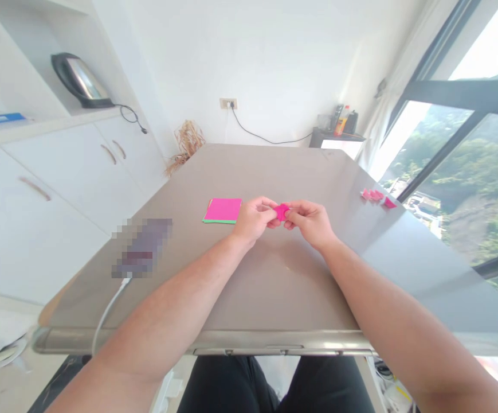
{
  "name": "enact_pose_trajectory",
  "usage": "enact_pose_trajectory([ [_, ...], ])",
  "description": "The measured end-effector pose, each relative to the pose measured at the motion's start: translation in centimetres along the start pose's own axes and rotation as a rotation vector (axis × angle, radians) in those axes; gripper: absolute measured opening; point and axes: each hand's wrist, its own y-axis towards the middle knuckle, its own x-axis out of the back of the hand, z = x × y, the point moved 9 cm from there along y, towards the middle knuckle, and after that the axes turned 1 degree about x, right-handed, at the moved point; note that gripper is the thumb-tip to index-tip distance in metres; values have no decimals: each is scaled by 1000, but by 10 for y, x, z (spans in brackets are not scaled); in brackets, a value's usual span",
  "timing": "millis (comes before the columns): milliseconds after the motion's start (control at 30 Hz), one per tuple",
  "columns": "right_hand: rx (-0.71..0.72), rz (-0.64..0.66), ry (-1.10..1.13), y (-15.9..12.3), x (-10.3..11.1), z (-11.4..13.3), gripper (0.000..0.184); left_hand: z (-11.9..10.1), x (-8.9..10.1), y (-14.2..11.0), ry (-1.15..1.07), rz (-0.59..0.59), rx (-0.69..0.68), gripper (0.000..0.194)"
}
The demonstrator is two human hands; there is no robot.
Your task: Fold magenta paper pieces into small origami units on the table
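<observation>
My left hand and my right hand meet over the middle of the grey table. Both pinch a small folded piece of pink paper between thumbs and fingertips, just above the tabletop. A stack of square paper sheets, pink on top with a green edge below, lies flat just left of my left hand.
Several small folded pink paper pieces sit near the table's right edge by the window. A blurred-out object with a white cable lies at the left. White cabinets and a kettle stand at the left.
</observation>
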Motion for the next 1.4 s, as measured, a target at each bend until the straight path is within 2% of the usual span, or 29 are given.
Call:
enact_pose_trajectory([
  [500,27,26,32,3,3,1,14,5,0,-1,-169,2,61,15],
  [733,29,33,-25,-1,0,8,17,3,3,0,-51,-22,4,23],
  [867,20,-16,-12,-1,1,6,28,-3,7,0,81,-75,-91,22],
  [1067,-40,-61,-113,1,4,-3,20,-7,6,-1,200,-91,-202,19],
  [1233,-52,-71,-128,0,5,0,17,0,6,1,190,-89,-160,26],
  [1400,-70,-71,-138,-1,4,0,20,-1,5,1,152,-72,-143,16],
])
